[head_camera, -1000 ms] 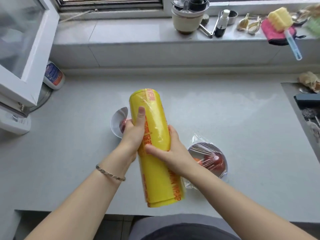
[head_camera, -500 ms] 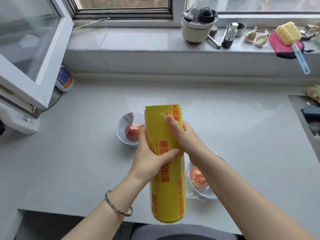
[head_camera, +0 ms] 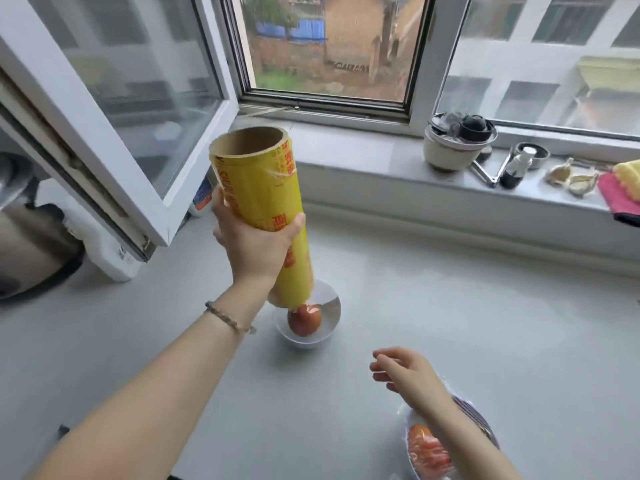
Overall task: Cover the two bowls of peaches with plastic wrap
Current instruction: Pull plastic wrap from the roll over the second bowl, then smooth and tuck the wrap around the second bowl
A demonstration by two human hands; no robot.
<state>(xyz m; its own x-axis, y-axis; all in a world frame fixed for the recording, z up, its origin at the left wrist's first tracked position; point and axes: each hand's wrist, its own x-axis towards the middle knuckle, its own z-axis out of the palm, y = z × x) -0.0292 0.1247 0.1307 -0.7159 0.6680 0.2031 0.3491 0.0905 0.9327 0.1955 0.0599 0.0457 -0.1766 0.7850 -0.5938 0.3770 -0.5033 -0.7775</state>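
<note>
My left hand (head_camera: 254, 244) grips a big yellow roll of plastic wrap (head_camera: 263, 202) and holds it upright, tilted, above the counter. Its lower end hangs over a white bowl (head_camera: 325, 308) with one peach (head_camera: 304, 322) in it, uncovered. My right hand (head_camera: 403, 370) hovers low at the right, fingers loosely apart, holding nothing I can make out. Under my right forearm sits a second bowl (head_camera: 481, 424) with a peach (head_camera: 427, 448), with plastic wrap stretched over it.
An open white window sash (head_camera: 104, 133) juts in over the counter at the left. A pale appliance (head_camera: 104, 251) stands below it. The sill holds a pot (head_camera: 450, 150), a small bottle (head_camera: 516, 169), garlic (head_camera: 571, 178) and a pink cloth (head_camera: 620, 199).
My left hand has lifted the roll up and away, over the far bowl. My right hand has let go of the roll and dropped to the right. The view has tilted up toward the window.
</note>
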